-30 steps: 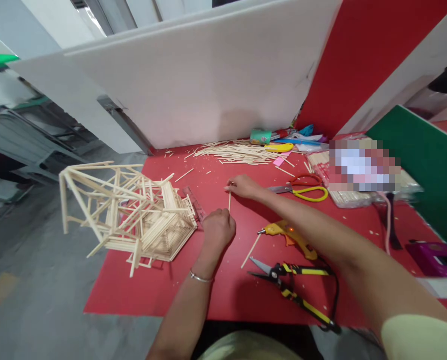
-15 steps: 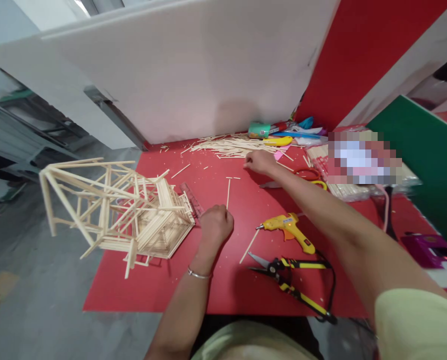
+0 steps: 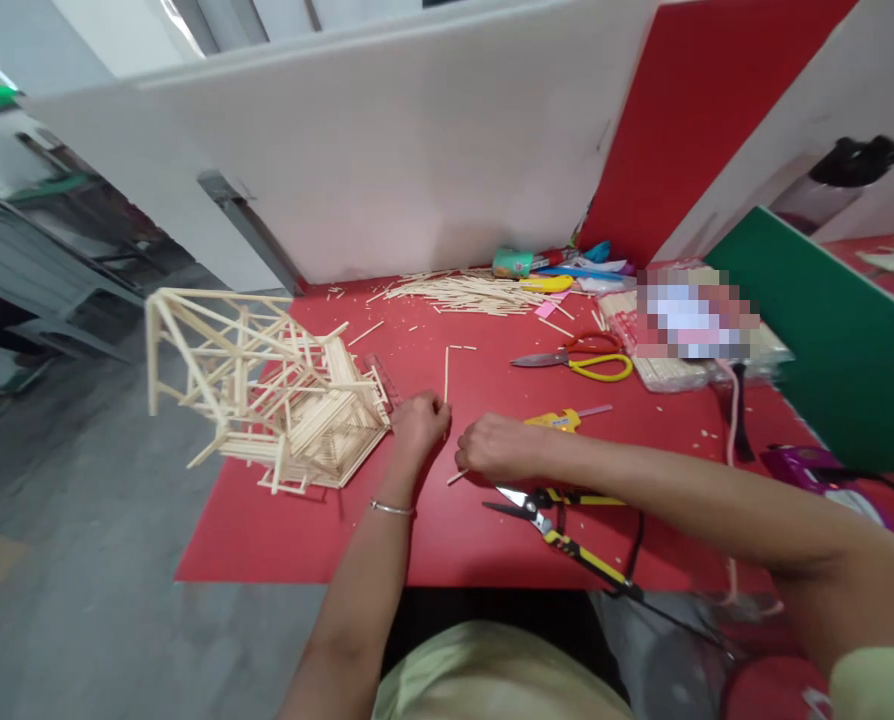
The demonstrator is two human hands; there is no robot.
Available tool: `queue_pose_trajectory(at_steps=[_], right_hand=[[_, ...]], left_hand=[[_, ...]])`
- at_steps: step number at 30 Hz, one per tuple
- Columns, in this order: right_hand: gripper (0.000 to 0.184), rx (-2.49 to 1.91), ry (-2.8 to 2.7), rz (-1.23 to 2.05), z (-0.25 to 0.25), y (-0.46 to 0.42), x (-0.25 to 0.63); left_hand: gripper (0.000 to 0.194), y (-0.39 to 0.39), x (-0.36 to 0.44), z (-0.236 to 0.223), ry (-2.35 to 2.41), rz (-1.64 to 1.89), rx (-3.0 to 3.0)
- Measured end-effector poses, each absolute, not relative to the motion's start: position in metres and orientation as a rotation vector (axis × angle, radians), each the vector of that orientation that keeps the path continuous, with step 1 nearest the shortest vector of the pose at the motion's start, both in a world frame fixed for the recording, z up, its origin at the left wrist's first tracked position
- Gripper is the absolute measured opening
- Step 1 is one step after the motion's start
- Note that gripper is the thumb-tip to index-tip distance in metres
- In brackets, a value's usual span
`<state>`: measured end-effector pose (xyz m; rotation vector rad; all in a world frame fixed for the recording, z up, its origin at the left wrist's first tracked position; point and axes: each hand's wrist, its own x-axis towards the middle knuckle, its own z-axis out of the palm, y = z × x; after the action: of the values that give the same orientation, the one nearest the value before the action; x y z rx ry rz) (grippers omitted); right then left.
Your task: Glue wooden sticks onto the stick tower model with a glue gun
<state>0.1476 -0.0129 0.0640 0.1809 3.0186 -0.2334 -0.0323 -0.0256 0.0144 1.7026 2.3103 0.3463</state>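
Right hand [image 3: 496, 447] has swung back from near the loose stick pile [image 3: 466, 294] and now sits beside the one yellow glue gun [image 3: 556, 421], covering its nozzle. Fingers are curled in narrow on one pale stick [image 3: 456, 478], which has shifted from where it lay by the nozzle; just one end pokes out, the rest is hidden. Left hand [image 3: 421, 420] is still parked at the near end of one long stick [image 3: 447, 372], thumb and finger pinched together on it, so basically one stick per hand. That long one lies flat on the red tabletop [image 3: 304, 550], with two tiny stick bits [image 3: 463, 347] at its far end making a corner. One big stick model [image 3: 327, 430] is off to the left, partly sticking out past the edge, with one clear pinkish ruler [image 3: 388, 385] right beside it. Cutting tools: one pair of black-and-yellow cutters [image 3: 582, 558], blades apart, just below the right hand, plus one pair of scissors [image 3: 569, 361] with one red and one yellow handle loop. Also one plastic pack of sticks [image 3: 661, 372] at far right. Way too many in the pile to count, sorry.
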Motion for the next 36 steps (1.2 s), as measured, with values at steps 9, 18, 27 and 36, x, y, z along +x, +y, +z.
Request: queue_pose_trajectory(at_steps=[9, 18, 27, 36], right_hand=[[0.013, 1.376, 2.67, -1.858, 0.072, 0.063, 0.13], [0.01, 1.385, 2.444, -1.765, 0.039, 0.09, 0.124], [0.006, 1.307, 2.478, -1.359, 0.039, 0.093, 0.14], [0.013, 1.351, 2.582, -0.965, 0.043, 0.083, 0.132]], left_hand=[[0.027, -0.015, -0.048, 0.002, 2.094, 0.919, 1.531], [0.032, 0.04, -0.052, -0.018, 1.963, 1.15, 1.435], [0.022, 0.016, -0.058, -0.018, 1.937, 0.979, 1.664], [0.024, 0.018, -0.059, -0.019, 1.968, 0.89, 1.741]])
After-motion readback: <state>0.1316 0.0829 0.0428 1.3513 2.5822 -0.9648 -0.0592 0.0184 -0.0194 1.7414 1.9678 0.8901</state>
